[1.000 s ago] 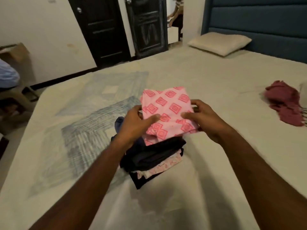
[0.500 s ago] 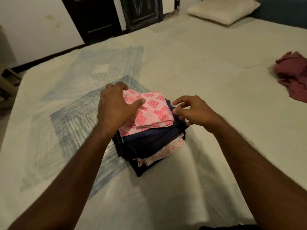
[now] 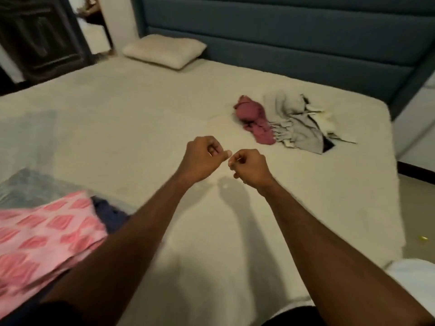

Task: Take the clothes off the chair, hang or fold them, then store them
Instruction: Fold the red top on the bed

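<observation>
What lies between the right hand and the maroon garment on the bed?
Only bare cream sheet separates the right hand from the maroon garment, in the head view.

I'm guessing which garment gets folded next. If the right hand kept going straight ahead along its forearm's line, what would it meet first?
Probably the crumpled maroon garment, lying unfolded on the cream bed sheet beyond the right hand; the grey-and-white cloth sits just right of it. Depth is uncertain.

**Clothes on the bed**

A folded pink cloth with darker pink diamond print (image 3: 44,234) tops a stack over dark navy garments (image 3: 110,215), lower left. A crumpled maroon garment (image 3: 255,121) touches a rumpled grey-and-white garment (image 3: 299,123), far right.
</observation>
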